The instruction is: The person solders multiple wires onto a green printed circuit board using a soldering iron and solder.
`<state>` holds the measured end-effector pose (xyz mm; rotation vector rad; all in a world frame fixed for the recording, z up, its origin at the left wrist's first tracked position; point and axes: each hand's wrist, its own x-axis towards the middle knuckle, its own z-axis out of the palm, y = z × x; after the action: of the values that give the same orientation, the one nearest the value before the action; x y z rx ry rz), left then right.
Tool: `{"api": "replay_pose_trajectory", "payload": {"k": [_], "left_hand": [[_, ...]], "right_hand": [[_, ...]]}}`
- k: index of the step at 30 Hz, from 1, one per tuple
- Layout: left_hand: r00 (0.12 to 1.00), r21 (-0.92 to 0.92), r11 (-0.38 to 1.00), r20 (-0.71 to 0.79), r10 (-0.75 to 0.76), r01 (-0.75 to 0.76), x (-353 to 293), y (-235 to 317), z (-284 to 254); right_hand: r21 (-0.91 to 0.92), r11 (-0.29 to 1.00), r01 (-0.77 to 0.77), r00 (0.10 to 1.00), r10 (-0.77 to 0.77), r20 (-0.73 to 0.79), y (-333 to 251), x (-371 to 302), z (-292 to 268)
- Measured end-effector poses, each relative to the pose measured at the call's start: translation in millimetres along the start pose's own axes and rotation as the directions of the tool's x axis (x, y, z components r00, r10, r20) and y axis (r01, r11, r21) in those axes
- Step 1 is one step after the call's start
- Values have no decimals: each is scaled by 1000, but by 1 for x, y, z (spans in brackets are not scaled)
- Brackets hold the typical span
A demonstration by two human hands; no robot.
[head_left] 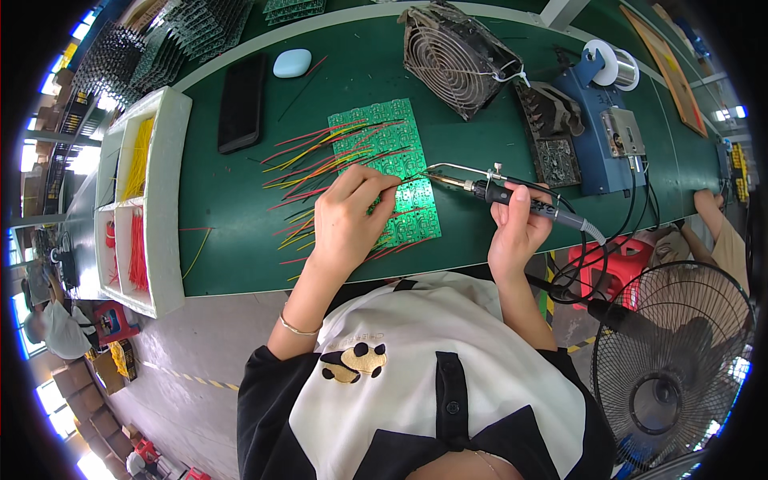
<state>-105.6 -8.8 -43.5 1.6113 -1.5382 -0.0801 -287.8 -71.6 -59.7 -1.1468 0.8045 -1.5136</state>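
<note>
A green panel of small circuit boards (406,132) lies on the green bench, with red, yellow and black wires (316,138) fanning out over its left side. My left hand (350,212) rests over the panel, its thumb and forefinger pinched on a thin dark wire near the middle. My right hand (520,232) grips a soldering iron (492,192) with a thin metal solder-feed tube (460,167) along it. The iron's tip points left and meets the panel close to my left fingertips. My left fingers hide part of the boards and wires beneath.
A white divided box (172,200) of yellow and red wires stands left, beside a black phone (242,104) and a pale rounded case (292,63). A dusty fan (460,60) sits beyond the panel. Right are a blue solder feeder (588,120), cables and a large black fan (672,368).
</note>
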Motion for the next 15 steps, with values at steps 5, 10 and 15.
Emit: {"api": "replay_pose_trajectory", "payload": {"k": [5, 10, 15], "left_hand": [[1000, -7, 1000, -6, 8, -8, 1, 0, 0], [1000, -12, 1000, -7, 9, -9, 1, 0, 0], [999, -18, 1000, 37, -16, 16, 2, 2, -3]], "right_hand": [[-93, 994, 51, 999, -51, 3, 2, -1, -3], [-124, 990, 73, 997, -73, 4, 4, -2, -3], [-91, 994, 60, 998, -60, 0, 2, -1, -1]]}}
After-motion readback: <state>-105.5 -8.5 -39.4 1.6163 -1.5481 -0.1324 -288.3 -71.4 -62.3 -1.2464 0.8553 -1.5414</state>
